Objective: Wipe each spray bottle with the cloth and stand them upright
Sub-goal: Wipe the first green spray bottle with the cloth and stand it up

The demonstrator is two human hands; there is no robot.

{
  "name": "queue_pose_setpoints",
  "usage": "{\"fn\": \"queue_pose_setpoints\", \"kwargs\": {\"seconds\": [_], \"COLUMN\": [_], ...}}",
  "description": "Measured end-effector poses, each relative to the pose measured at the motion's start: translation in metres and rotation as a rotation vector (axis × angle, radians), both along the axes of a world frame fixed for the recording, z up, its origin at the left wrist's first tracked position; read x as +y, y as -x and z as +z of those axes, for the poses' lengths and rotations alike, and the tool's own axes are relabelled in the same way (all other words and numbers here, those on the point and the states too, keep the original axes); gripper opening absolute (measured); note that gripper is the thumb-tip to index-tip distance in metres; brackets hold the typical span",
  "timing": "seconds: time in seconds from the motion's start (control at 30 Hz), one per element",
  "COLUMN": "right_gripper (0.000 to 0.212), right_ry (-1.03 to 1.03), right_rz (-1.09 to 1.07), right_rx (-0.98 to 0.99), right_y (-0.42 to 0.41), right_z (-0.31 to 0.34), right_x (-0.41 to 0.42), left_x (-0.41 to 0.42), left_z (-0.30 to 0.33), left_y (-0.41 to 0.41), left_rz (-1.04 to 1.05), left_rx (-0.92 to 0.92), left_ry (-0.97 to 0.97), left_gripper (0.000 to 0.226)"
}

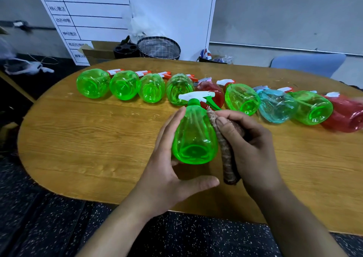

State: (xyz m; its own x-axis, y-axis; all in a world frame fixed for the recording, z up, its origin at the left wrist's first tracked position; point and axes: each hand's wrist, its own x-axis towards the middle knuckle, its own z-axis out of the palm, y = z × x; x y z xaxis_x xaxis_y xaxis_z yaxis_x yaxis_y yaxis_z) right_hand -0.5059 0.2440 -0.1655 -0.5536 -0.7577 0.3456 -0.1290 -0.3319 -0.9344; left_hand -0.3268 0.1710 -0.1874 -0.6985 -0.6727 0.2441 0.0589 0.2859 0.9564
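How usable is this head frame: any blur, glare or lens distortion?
Head view: the held green spray bottle, brown cloth and both hands are sharp; the red bottle at the right edge is smeared; the wooden table bows from wide-angle distortion; only soft highlights, no harsh glare.

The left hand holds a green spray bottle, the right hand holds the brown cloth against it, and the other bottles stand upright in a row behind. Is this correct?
Not quite: in the head view the other bottles lie on their sides in the row, not upright. The left hand, green spray bottle, right hand and brown cloth are as you say.
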Motion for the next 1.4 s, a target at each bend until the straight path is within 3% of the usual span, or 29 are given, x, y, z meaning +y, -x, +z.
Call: {"fn": "queue_pose_setpoints", "kwargs": {"seconds": [0.23, 0.37, 0.43, 0.53, 0.67, 0.9, 1.17, 1.4], "right_gripper": [0.024, 0.021, 0.014, 0.012, 0.016, 0.017, 0.014, 0.012], "right_ry": [0.000, -0.007, 0.032, 0.131, 0.045, 0.048, 0.090, 0.075], "right_rz": [-0.029, -0.021, -0.087, -0.181, -0.304, -0.294, -0.181, -0.195], "right_rx": [-0.206, -0.167, -0.051, 0.314, 0.603, 0.688, 0.790, 0.895], "right_y": [-0.010, -0.013, -0.014, -0.019, -0.025, -0.039, -0.057, -0.052], "right_z": [0.006, 0.005, 0.008, 0.012, 0.011, 0.011, 0.002, -0.008], "right_x": [-0.003, -0.004, 0.000, 0.011, 0.017, 0.007, -0.001, 0.006], "left_x": [-0.002, -0.005, -0.005, -0.006, -0.007, -0.008, -0.009, -0.020], "left_z": [-0.003, -0.001, 0.000, 0.003, 0.008, 0.006, 0.010, 0.010], "left_y": [0.003, 0.003, 0.002, 0.000, -0.001, -0.002, -0.006, -0.009], "left_rz": [0.173, 0.209, 0.243, 0.343, 0.426, 0.427, 0.454, 0.544], "left_rx": [-0.071, -0.070, -0.085, -0.093, -0.105, -0.196, -0.151, -0.102], "left_ry": [0.362, 0.381, 0.418, 0.400, 0.404, 0.441, 0.375, 0.329], "left_gripper": [0.100, 0.090, 0.092, 0.095, 0.093, 0.095, 0.074, 0.091]}}
